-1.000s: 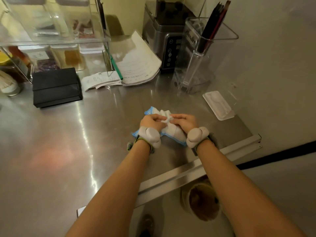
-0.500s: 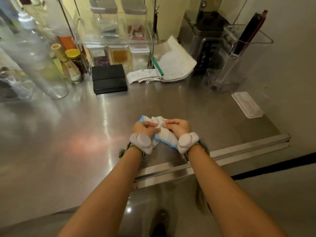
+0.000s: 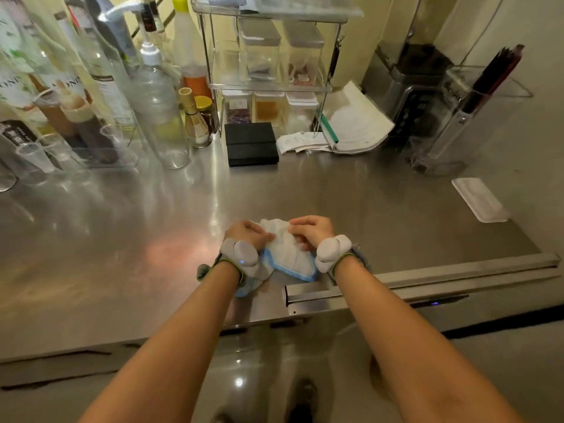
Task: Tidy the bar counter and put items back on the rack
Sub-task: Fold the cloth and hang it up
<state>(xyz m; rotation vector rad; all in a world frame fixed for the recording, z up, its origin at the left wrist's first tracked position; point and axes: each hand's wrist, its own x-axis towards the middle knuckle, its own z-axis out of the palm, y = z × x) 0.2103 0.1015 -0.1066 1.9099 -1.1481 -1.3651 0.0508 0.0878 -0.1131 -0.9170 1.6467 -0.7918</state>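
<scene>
A white cloth with a blue edge (image 3: pixel 290 254) lies bunched on the steel bar counter (image 3: pixel 152 239), close to its front edge. My left hand (image 3: pixel 247 233) grips the cloth's left side and my right hand (image 3: pixel 309 230) grips its right side, fingers curled into the fabric. A clear two-tier rack (image 3: pixel 268 83) with several lidded clear containers stands at the back of the counter. A black box (image 3: pixel 251 143) sits just in front of the rack.
Syrup and pump bottles (image 3: pixel 91 87) crowd the back left, with a bamboo whisk (image 3: pixel 195 120) beside them. Papers (image 3: pixel 351 123), a blender base (image 3: pixel 409 87) and a clear jug (image 3: pixel 467 117) stand at back right. A white lid (image 3: pixel 479 199) lies to the right.
The view has swung left and back, bringing the bottles at the left into sight. Both hands stay on the cloth, which now trails lower toward the counter's front edge.
</scene>
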